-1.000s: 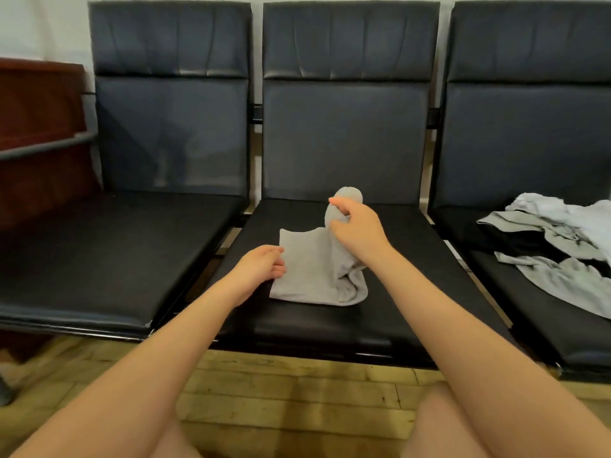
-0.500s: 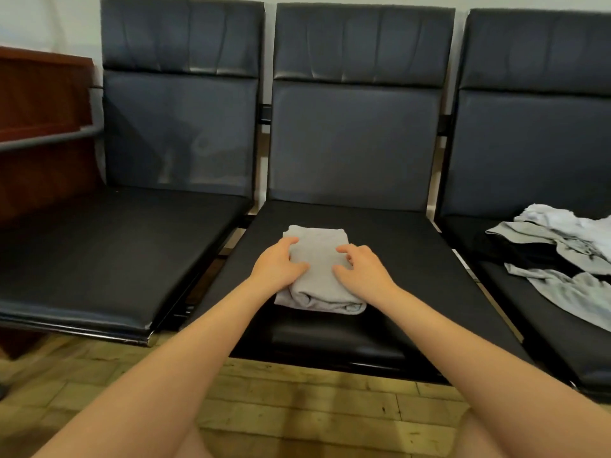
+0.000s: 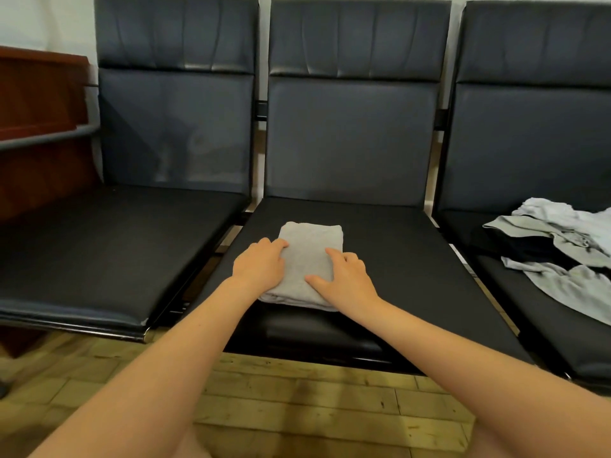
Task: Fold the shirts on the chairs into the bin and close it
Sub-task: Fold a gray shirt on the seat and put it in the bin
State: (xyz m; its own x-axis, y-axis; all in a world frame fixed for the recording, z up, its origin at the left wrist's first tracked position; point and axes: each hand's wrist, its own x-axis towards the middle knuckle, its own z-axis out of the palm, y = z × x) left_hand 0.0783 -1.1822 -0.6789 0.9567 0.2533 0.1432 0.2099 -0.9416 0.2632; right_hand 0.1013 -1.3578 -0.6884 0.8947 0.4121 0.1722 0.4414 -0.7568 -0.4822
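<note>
head view: left hand [image 3: 259, 264] and right hand [image 3: 342, 279] lie flat, fingers spread, pressing the folded grey shirt [image 3: 305, 259] mid-seat on the middle chair [image 3: 413, 259]. soft, light, floppy stuff, likely to unfold, so scoop under both side edges. room all round; unfolded shirts [image 3: 562, 252] wait on the right chair [image 3: 496, 309]. no bin in sight.

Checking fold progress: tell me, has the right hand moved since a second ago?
Yes. The right hand came down from the lifted cloth, toward the middle seat's front edge, onto the folded grey shirt.
</note>
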